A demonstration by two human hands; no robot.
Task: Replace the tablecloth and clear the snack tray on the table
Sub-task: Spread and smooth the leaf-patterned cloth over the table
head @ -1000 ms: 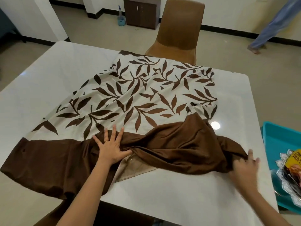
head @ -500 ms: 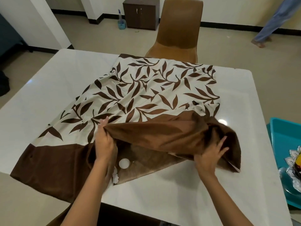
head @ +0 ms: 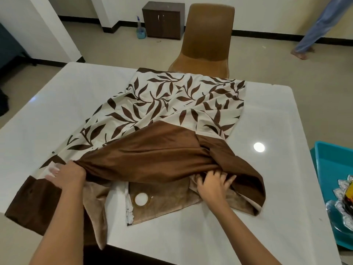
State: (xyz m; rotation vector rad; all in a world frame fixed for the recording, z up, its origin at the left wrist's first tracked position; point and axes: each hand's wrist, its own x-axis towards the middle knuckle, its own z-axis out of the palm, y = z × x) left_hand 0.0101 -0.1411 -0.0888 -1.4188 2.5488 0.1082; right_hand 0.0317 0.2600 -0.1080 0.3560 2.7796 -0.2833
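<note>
Head view: left hand (head: 65, 175) shifted left, right hand (head: 214, 181) lower; fingers (head: 221, 175) of both clutch tablecloth (head: 172, 104) fold, now stretched.

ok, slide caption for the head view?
Person's left hand and right hand bunch the brown border of the leaf-print tablecloth on the white table; teal tray at right.

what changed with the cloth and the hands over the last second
The left hand and right hand went from lying flat on the brown border of the tablecloth to gripping and lifting it, baring its pale underside. The left hand then pulled leftward. The table, chair and teal tray stayed put.
</note>
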